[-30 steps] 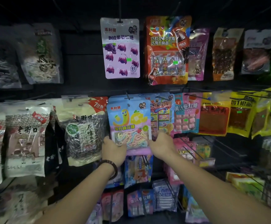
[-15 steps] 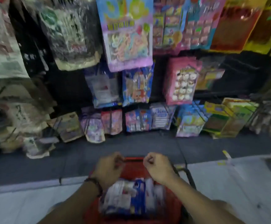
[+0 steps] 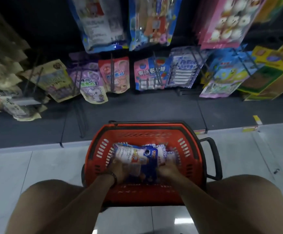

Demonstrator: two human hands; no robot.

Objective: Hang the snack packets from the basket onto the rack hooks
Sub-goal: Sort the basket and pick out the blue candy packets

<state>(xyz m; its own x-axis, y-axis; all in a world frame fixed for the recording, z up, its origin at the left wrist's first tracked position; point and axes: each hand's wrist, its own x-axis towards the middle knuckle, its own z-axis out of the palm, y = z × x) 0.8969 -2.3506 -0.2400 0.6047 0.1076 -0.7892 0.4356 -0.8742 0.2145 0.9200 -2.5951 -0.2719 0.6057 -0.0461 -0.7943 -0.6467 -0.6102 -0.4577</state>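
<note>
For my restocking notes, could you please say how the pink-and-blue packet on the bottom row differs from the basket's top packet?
The pink-and-blue packet hangs on a rack hook; the top packet lies flat in the red basket. The pink-and-blue packet is untouched; the left hand and right hand touch the top packet. The pink-and-blue packet shows large white lettering, the top packet small print. Both are glossy snack packets.

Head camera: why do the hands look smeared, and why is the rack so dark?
Head view: the left hand and right hand smear over the snack packets in the red basket, likely motion blur; the rack gets little light; the floor tiles show glare; the wide lens bends straight edges.
</note>
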